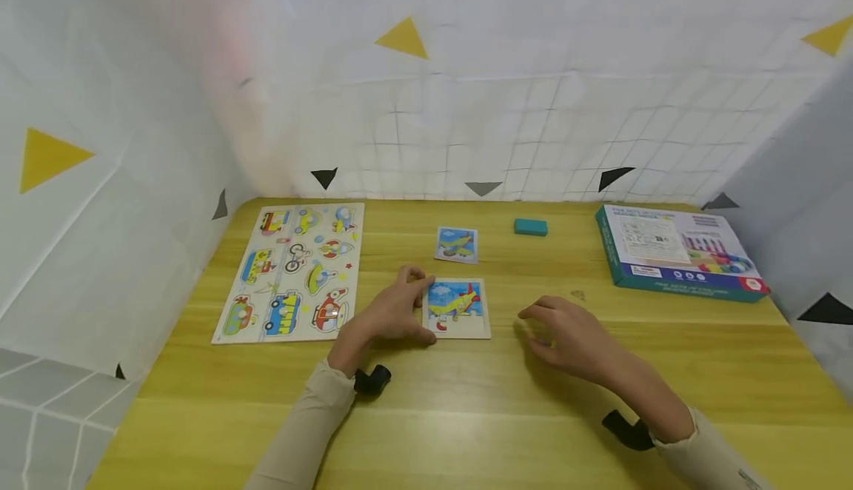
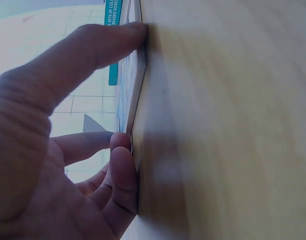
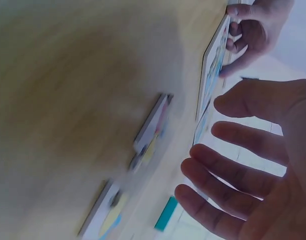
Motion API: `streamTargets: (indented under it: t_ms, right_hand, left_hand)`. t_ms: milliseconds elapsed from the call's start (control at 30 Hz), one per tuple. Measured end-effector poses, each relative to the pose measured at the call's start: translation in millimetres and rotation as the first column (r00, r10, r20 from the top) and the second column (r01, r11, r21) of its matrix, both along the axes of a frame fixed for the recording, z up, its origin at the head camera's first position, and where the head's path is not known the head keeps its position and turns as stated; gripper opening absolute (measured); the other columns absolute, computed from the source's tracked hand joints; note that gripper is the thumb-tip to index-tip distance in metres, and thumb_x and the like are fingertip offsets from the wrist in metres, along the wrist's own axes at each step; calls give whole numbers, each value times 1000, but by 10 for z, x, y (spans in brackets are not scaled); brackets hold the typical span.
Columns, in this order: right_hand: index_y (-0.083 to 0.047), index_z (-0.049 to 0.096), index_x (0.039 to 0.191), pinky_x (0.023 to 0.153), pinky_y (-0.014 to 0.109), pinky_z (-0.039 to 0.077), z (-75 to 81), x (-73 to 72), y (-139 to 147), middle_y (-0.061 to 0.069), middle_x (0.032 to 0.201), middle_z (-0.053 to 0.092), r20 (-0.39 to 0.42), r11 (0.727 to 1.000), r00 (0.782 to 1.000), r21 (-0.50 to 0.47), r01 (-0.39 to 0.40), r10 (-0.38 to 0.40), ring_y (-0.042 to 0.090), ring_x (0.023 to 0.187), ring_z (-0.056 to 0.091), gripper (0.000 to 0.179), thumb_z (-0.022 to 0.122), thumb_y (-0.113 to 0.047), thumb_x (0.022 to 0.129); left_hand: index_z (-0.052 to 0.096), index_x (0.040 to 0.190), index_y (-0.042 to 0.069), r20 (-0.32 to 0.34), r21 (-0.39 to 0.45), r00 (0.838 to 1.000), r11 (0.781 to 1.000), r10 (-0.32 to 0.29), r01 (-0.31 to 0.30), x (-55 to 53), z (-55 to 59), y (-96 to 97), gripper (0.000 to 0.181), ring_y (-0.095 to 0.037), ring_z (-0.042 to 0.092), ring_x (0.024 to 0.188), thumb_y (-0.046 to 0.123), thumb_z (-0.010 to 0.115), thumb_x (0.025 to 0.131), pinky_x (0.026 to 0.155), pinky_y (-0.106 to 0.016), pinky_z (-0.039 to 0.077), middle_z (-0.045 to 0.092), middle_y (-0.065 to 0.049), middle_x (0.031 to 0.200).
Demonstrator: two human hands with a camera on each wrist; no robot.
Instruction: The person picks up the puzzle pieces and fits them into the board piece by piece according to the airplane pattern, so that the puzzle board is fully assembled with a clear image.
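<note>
A small jigsaw puzzle board (image 1: 457, 331) with a yellow plane on blue lies flat on the table, part of its lower area bare white. My left hand (image 1: 395, 308) holds its left side, thumb at the near corner, fingers at the far one. The left wrist view shows the thumb (image 2: 100, 47) against the board's edge. To the right of the board my right hand (image 1: 578, 338) hovers above the table, fingers spread and holding nothing. In the right wrist view two blurred, thick picture pieces (image 3: 152, 125) lie on the table near this hand; I cannot make them out in the head view.
Behind the puzzle lies a picture card (image 1: 457, 244) of a similar plane, with a teal block (image 1: 530, 227) to its right. A vehicle peg board (image 1: 286, 272) lies at the left, a boxed toy set (image 1: 680, 253) at the right back. A white wall sheet (image 1: 466, 120) rises behind.
</note>
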State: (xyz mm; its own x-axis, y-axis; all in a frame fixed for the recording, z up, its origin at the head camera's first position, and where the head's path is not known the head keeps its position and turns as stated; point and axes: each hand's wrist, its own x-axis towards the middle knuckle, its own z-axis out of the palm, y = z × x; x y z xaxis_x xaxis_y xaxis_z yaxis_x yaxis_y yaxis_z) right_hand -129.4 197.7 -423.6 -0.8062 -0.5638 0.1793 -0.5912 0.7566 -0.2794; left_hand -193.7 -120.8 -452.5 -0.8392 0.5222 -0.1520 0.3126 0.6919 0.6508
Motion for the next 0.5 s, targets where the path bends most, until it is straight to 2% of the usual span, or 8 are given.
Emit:
streamTargets:
  t_ms: [300, 500]
  right_hand:
    - [-3, 72, 112, 79, 48, 53, 24, 122, 227, 8, 110, 65, 47, 999, 998, -14, 52, -51, 28, 99, 64, 41, 85, -12, 75]
    - [-2, 73, 112, 80, 50, 53, 40, 179, 323, 10, 109, 65, 67, 997, 995, -12, 79, -78, 31, 100, 64, 39, 84, -10, 75]
  left_hand:
    - [36, 156, 11, 8, 15, 1000, 999, 28, -28, 30, -33, -48, 107, -15, 52, 97, 34, 93, 68, 83, -32, 44, 28, -2, 145]
    - [36, 156, 11, 8, 31, 1000, 999, 15, -15, 22, -21, -21, 107, -16, 51, 98, 35, 92, 68, 83, -32, 45, 29, 0, 142]
